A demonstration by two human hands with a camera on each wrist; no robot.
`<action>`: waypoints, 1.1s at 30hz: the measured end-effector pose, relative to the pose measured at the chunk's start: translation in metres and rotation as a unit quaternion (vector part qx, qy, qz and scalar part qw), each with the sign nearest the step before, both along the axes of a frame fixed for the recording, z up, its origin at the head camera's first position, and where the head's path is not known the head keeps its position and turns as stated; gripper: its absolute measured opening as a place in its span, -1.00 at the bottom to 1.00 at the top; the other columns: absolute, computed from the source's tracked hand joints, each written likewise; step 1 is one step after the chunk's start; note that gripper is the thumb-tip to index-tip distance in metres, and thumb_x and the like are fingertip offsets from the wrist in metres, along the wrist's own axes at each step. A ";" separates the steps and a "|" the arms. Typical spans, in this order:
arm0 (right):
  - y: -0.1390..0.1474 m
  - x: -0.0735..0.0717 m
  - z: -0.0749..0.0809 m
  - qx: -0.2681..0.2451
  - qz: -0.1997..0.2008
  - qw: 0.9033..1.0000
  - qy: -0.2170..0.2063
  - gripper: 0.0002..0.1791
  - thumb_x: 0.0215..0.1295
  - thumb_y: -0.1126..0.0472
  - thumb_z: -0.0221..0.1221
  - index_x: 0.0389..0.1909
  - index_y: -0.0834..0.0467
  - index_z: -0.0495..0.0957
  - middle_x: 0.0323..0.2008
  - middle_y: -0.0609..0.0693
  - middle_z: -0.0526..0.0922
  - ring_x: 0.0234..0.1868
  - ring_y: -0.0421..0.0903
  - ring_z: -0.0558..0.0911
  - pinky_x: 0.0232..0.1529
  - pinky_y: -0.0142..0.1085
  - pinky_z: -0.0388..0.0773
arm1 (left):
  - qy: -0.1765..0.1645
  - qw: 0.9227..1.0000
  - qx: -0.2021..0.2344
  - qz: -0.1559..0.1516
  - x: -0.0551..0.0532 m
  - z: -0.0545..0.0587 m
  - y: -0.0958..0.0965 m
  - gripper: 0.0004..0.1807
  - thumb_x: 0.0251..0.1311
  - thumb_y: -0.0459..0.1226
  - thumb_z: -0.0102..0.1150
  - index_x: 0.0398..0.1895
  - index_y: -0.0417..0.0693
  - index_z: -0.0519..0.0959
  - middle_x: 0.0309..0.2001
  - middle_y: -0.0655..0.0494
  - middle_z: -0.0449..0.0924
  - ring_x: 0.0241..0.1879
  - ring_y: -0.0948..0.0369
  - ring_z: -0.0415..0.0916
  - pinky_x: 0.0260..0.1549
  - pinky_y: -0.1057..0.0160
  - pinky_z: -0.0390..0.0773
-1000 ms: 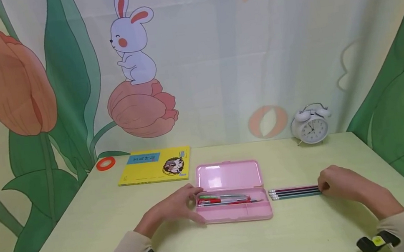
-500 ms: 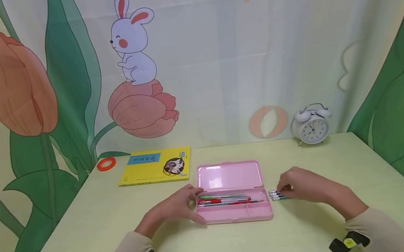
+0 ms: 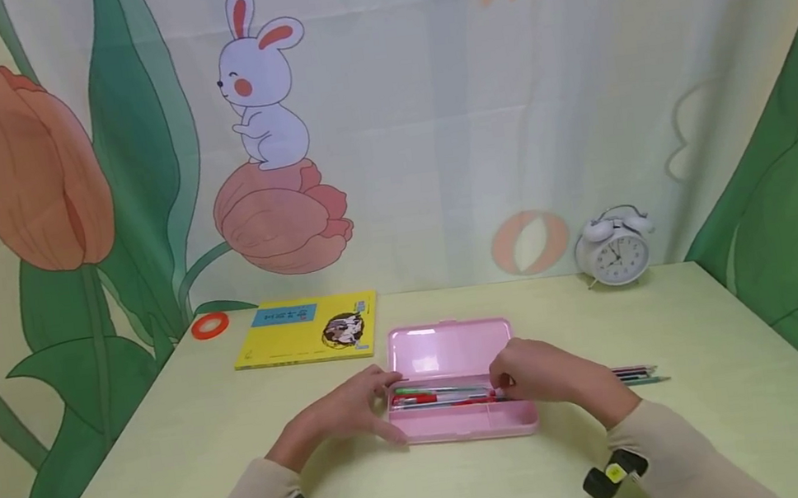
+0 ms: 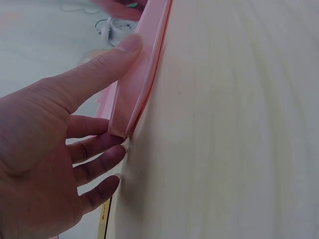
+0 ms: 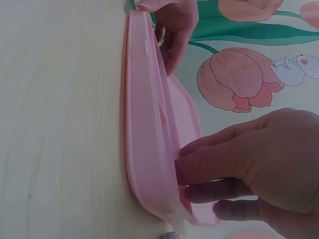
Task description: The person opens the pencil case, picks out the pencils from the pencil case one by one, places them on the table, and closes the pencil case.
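Observation:
A pink pencil case (image 3: 441,425) lies on the table with its lid raised behind it. Several pens (image 3: 428,399), with red and green parts, lie along its rear compartment. My left hand (image 3: 349,405) holds the case's left end, the thumb on the front wall in the left wrist view and the fingers around the end. With bent fingers, my right hand (image 3: 544,368) reaches into the case's right part, at the ends of the pens. Its fingertips are hidden behind the front wall in the right wrist view; I cannot tell whether they pinch a pen.
Several pencils (image 3: 634,374) lie on the table right of the case, partly behind the right forearm. A yellow book (image 3: 305,339) and an orange tape roll (image 3: 210,325) lie at the back left. A white alarm clock (image 3: 612,252) stands at the back right.
My right hand has moved left from the far ends of the pencils, across them, into the case. The pencils stay on the table. My left hand keeps its hold on the case.

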State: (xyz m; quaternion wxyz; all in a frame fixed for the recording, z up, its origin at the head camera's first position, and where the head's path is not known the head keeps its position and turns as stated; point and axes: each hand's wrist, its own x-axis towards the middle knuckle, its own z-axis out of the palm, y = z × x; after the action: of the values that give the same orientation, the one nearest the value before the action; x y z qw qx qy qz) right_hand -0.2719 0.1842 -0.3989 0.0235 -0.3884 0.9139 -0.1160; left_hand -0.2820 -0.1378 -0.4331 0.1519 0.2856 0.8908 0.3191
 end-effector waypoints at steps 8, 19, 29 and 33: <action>-0.005 -0.003 -0.005 0.004 -0.016 1.000 -0.013 -0.84 0.14 0.44 0.35 -0.47 0.10 0.70 -0.56 -0.20 0.53 -0.51 -0.24 0.44 -0.45 -0.39 0.45 | -0.002 1.000 0.003 0.001 0.000 0.002 0.001 0.05 -0.13 -0.03 0.63 0.43 -0.22 0.33 0.05 0.08 0.43 0.07 0.10 0.38 0.15 0.01 0.43; -0.008 -0.005 -0.005 0.024 -0.012 1.000 0.000 -0.89 0.13 0.38 0.40 -0.39 0.10 0.72 -0.54 -0.23 0.51 -0.49 -0.22 0.44 -0.43 -0.40 0.45 | -0.005 1.000 -0.001 0.004 -0.001 0.002 0.001 0.04 -0.13 -0.02 0.63 0.43 -0.19 0.34 0.04 0.10 0.42 0.06 0.11 0.36 0.13 0.02 0.43; -0.014 -0.006 -0.009 0.014 -0.005 1.000 0.018 -0.72 0.18 0.35 0.36 -0.10 0.03 0.78 -0.39 -0.18 0.53 -0.38 -0.21 0.43 -0.38 -0.41 0.46 | -0.003 1.000 -0.001 0.000 0.000 0.002 0.002 0.02 -0.12 -0.01 0.62 0.42 -0.17 0.35 0.02 0.11 0.42 0.05 0.12 0.36 0.10 0.05 0.45; -0.022 -0.005 -0.008 0.014 -0.001 0.999 0.036 -0.76 0.19 0.33 0.36 -0.13 0.05 0.79 -0.42 -0.18 0.49 -0.40 -0.21 0.40 -0.40 -0.42 0.43 | -0.002 1.000 -0.001 -0.001 0.000 0.001 0.002 0.02 -0.12 -0.01 0.62 0.42 -0.17 0.36 0.02 0.13 0.42 0.04 0.13 0.37 0.10 0.05 0.45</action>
State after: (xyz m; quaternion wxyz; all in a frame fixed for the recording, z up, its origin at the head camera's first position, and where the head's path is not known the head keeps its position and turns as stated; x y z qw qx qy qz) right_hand -0.2774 0.1619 -0.4072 -0.0040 -0.3912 0.9160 -0.0887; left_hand -0.2824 -0.1363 -0.4322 0.1540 0.2861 0.8905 0.3184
